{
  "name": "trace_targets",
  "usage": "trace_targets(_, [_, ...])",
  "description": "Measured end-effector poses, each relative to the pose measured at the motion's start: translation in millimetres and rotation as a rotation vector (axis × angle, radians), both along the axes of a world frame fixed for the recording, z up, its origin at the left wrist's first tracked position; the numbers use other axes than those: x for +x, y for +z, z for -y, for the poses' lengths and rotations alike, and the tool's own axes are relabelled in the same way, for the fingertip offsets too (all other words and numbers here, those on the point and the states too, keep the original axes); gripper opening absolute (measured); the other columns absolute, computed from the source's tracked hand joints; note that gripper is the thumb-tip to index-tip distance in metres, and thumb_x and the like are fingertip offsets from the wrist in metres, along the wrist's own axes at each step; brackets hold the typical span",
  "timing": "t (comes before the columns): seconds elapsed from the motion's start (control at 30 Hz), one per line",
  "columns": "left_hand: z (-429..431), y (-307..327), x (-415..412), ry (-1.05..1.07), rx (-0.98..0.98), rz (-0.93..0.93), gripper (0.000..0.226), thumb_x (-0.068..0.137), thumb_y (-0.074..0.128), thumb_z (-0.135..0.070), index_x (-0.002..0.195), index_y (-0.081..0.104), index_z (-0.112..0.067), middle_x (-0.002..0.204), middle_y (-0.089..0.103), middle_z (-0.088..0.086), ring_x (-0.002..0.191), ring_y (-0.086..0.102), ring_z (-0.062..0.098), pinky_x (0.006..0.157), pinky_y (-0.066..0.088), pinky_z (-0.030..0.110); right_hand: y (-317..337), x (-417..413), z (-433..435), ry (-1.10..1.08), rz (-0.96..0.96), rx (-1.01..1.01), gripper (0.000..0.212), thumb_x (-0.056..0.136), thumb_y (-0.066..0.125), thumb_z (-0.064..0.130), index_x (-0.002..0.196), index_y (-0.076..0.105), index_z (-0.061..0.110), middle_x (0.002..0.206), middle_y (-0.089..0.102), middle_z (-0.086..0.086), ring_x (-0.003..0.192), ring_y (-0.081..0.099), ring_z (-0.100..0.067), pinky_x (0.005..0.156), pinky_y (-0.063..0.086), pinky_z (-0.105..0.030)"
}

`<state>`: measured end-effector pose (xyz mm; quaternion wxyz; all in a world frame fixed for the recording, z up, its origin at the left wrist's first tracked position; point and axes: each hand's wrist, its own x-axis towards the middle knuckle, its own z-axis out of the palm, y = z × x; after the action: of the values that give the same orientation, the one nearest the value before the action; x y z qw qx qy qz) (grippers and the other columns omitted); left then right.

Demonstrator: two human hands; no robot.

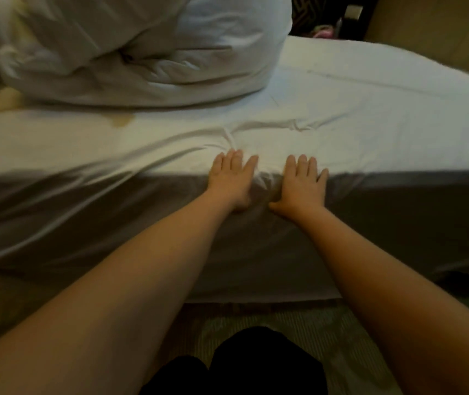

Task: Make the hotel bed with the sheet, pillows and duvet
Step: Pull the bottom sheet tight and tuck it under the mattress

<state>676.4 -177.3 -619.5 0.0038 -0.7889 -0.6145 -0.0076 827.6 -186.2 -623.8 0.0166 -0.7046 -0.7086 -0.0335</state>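
Observation:
A white sheet [355,115] covers the mattress and hangs down its near side in shadow. My left hand [231,178] and my right hand [301,183] lie flat, side by side, on the sheet at the mattress's near edge, fingers spread, palms pressing down. Wrinkles in the sheet fan out from between and just beyond the fingertips. A bunched white duvet [130,47] sits piled on the bed at the back left. No pillow can be told apart from the pile.
A small yellowish stain [122,121] marks the sheet near the duvet. Patterned carpet [327,332] runs along the bed's near side, with my dark-clothed legs [241,366] below. A tan upholstered surface [441,29] and dark clutter [324,24] lie beyond the bed's far right.

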Motion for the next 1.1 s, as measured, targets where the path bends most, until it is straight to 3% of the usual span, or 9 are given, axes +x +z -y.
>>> trace_targets(0.17, [53.0, -15.6, -43.0, -0.083, 0.211, -0.046, 0.085, 0.083, 0.062, -0.027, 0.152, 0.012, -0.022, 0.157, 0.014, 0.006, 0.145, 0.012, 0.025, 0.119, 0.007, 0.037, -11.0, -38.6, 36.7, 0.182, -0.148, 0.036, 0.096, 0.081, 0.068, 0.046, 0.153, 0.009, 0.022, 0.161, 0.003, -0.008, 0.147, -0.004, -0.036, 0.117, 0.020, -0.050])
trace_targets(0.3, [74.5, -15.7, -76.8, 0.041, 0.311, -0.017, 0.077, 0.079, 0.064, -0.026, 0.146, 0.026, -0.020, 0.153, 0.024, 0.004, 0.140, 0.023, 0.025, 0.115, 0.018, 0.035, -1.5, -69.5, 42.4, 0.377, -0.125, 0.107, 0.078, 0.081, 0.067, 0.041, 0.147, 0.028, 0.025, 0.150, 0.029, -0.008, 0.139, 0.023, -0.032, 0.114, 0.026, -0.047])
trace_targets(0.37, [84.2, -21.6, -94.9, 0.137, 0.315, -0.026, 0.077, 0.079, 0.066, -0.029, 0.144, 0.026, -0.018, 0.152, 0.023, 0.005, 0.140, 0.023, 0.025, 0.116, 0.018, 0.036, 1.0, -87.7, 45.6, 0.461, -0.110, 0.131, 0.071, 0.081, 0.067, 0.038, 0.144, 0.036, 0.025, 0.147, 0.033, -0.008, 0.137, 0.029, -0.030, 0.112, 0.028, -0.046])
trace_targets(0.57, [99.8, -52.5, -136.1, 0.382, 0.207, -0.039, 0.081, 0.076, 0.071, -0.047, 0.139, 0.030, -0.015, 0.149, 0.022, 0.009, 0.139, 0.021, 0.028, 0.116, 0.020, 0.041, -2.8, -122.9, 43.9, 0.582, -0.007, 0.135, 0.058, 0.083, 0.066, 0.028, 0.138, 0.046, 0.024, 0.156, 0.018, -0.009, 0.146, 0.012, -0.030, 0.117, 0.017, -0.049])
trace_targets(0.77, [83.0, -62.1, -118.7, 0.411, 0.323, 0.072, 0.074, 0.070, 0.074, -0.053, 0.128, 0.042, -0.019, 0.133, 0.031, 0.007, 0.126, 0.030, 0.030, 0.110, 0.029, 0.040, -1.9, -114.4, 29.3, 0.649, 0.063, 0.278, 0.050, 0.080, 0.066, 0.015, 0.128, 0.053, 0.024, 0.144, 0.033, -0.006, 0.131, 0.032, -0.030, 0.109, 0.028, -0.043])
trace_targets(0.93, [69.5, -78.4, -98.8, 0.536, 0.406, 0.194, 0.069, 0.070, 0.073, -0.054, 0.121, 0.045, -0.018, 0.135, 0.027, 0.008, 0.130, 0.023, 0.032, 0.110, 0.028, 0.042, -9.7, -111.5, 20.2, 0.656, 0.046, 0.363, 0.039, 0.077, 0.067, 0.017, 0.115, 0.059, 0.024, 0.141, 0.036, -0.007, 0.128, 0.034, -0.030, 0.105, 0.029, -0.040])
trace_targets(1.1, [58.6, -103.5, -86.7, 0.607, 0.484, 0.367, 0.067, 0.071, 0.076, -0.044, 0.121, 0.043, -0.015, 0.139, 0.014, 0.007, 0.137, 0.014, 0.032, 0.112, 0.029, 0.044, -31.8, -107.8, 13.6, 0.646, -0.015, 0.392, 0.035, 0.063, 0.072, 0.017, 0.098, 0.066, 0.023, 0.142, 0.041, -0.014, 0.130, 0.036, -0.038, 0.109, 0.026, -0.051])
